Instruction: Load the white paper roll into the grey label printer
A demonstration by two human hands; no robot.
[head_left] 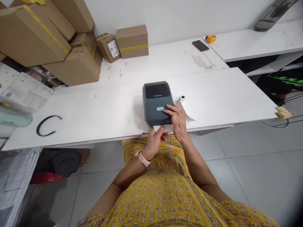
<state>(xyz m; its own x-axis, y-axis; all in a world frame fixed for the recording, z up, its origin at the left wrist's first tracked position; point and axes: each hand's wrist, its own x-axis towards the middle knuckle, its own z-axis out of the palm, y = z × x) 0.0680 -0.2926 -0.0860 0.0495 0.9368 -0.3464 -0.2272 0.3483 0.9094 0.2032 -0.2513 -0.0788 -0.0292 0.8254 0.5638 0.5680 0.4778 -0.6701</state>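
A dark grey-blue device like a label printer stands near the table's front edge, its lid down. White paper sticks out at its front. My left hand pinches that paper between thumb and fingers, just below the device's front edge. My right hand lies against the device's front right corner, fingers apart and reaching over its top; the thumb is near the paper. Right of the device is a small white roll with a loose sheet curling out from it, partly behind my right hand.
Cardboard boxes are piled at the back left. A black curved band and a clear package are at the left. A black phone-like object and a yellow tape measure are at the back right.
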